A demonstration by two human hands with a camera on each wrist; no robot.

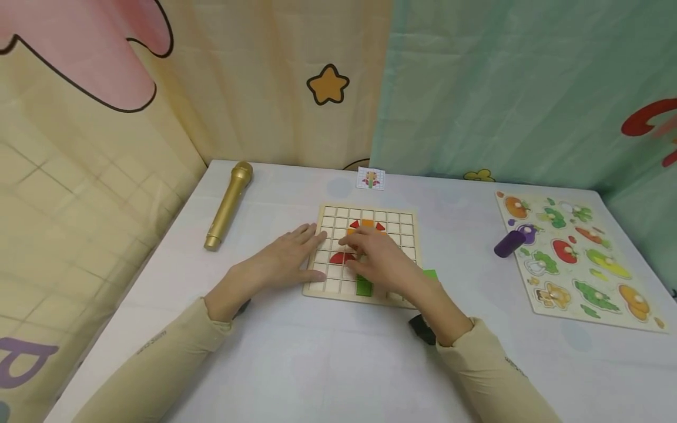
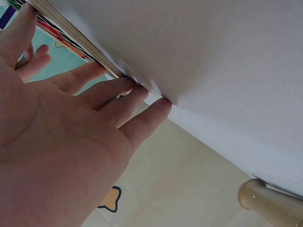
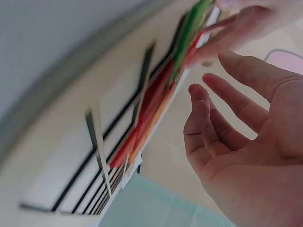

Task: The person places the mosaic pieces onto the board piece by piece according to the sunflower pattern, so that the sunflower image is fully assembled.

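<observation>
A wooden grid board (image 1: 332,286) lies on the table between both hands. Flat coloured pieces sit in it: orange (image 1: 367,223), red (image 1: 337,258) and green (image 1: 364,286). My left hand (image 1: 285,258) rests at the board's left edge, its fingers spread; in the left wrist view the fingertips touch the board's edge (image 2: 71,35) and the white cloth. Over the middle of the board is my right hand (image 1: 383,261), hiding part of the pattern. Its fingers are loosely bent in the right wrist view, apart from the red pieces (image 3: 151,104), and no held piece shows.
A small pattern card (image 1: 370,178) lies behind the board. Left of it is a gold microphone (image 1: 228,205). To the right lie a vegetable puzzle board (image 1: 592,276) and a purple cylinder (image 1: 509,244). A green piece (image 1: 431,274) shows beside the grid board's right edge.
</observation>
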